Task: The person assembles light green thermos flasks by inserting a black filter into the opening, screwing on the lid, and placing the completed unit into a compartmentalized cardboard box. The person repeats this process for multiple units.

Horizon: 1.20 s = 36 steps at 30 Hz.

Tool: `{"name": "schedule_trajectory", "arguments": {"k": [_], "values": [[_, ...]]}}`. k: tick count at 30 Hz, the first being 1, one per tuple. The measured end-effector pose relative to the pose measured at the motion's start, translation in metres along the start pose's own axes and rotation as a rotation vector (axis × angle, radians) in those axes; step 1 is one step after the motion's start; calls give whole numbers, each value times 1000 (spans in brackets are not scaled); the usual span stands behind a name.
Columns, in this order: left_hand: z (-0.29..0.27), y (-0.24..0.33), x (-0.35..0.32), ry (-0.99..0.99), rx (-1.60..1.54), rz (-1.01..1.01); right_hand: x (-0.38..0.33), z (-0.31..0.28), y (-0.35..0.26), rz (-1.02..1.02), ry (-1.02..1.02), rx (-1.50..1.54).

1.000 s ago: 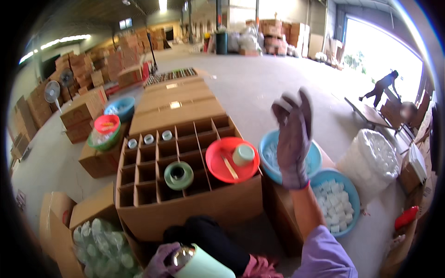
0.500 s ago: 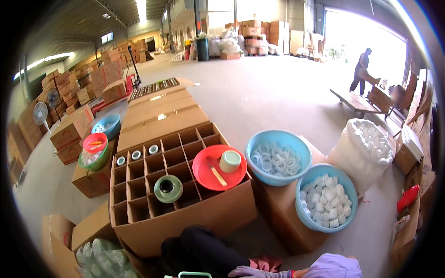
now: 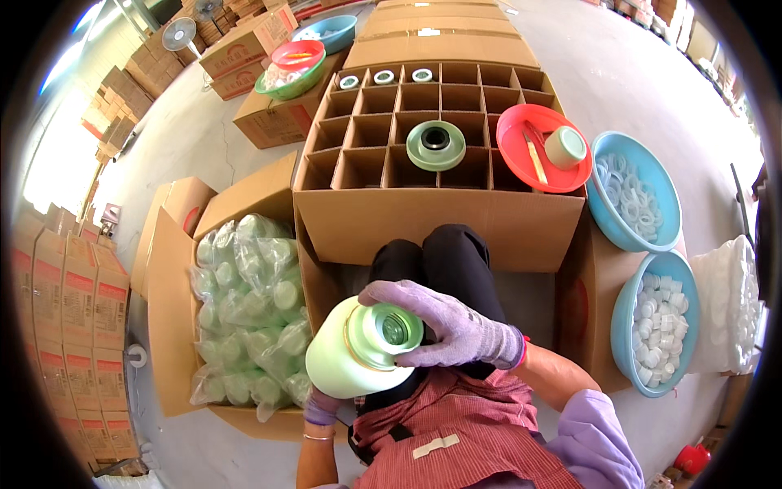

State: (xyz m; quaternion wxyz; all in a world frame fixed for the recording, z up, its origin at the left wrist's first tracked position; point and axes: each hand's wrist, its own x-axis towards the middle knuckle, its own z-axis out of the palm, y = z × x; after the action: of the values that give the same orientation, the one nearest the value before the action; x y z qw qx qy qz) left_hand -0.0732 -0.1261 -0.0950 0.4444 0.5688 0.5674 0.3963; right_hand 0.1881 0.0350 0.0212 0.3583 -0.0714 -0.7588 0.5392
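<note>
Warehouse floor, bare concrete, stacked cartons far left. Person seated; a divided carton [image 3: 432,163] stands just beyond the knees, three capped pieces in its far-left cells and a green ring-shaped part [image 3: 436,145] resting on the dividers near its middle.

Pale green flask [image 3: 358,359] sits low and central, over the lap, mouth tilted up toward the camera. Left hand [image 3: 324,405], gloved, cradles its base from beneath; grip closed on the flask, fingers mostly hidden. Right hand [image 3: 456,326], gloved, lies across the neck and collar, grip clamped on the flask.

Right of the carton: red plate [image 3: 521,163] with a small green cup [image 3: 565,147]; two blue basins, the far one [image 3: 607,220] with clear rings, the near one [image 3: 623,342] with white caps. Left: open box of bagged green flasks [image 3: 252,318].

Judgement: hold the base still in the left hand, keep the mouth square to the right hand, and seat anything fitted there straight before tightening.
</note>
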Motion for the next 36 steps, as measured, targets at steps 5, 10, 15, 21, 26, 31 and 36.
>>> {"name": "schedule_trajectory", "arguments": {"k": [5,10,15,21,26,31,36], "values": [[1,-5,3,15,25,5,9,1,-11,-34,84,-30],[0,-11,5,26,55,11,11,10,-15,-53,211,-35],[-4,-11,12,43,108,41,17,9,-11,-190,190,-206],[-8,-21,12,82,111,59,23,14,-12,-186,66,-268],[-9,-49,1,126,-92,-26,28,27,2,-148,46,-340],[-11,-55,10,111,-200,-49,32,42,4,-77,94,-226],[-13,-63,17,91,-398,-108,40,52,13,-99,189,-212]]}}
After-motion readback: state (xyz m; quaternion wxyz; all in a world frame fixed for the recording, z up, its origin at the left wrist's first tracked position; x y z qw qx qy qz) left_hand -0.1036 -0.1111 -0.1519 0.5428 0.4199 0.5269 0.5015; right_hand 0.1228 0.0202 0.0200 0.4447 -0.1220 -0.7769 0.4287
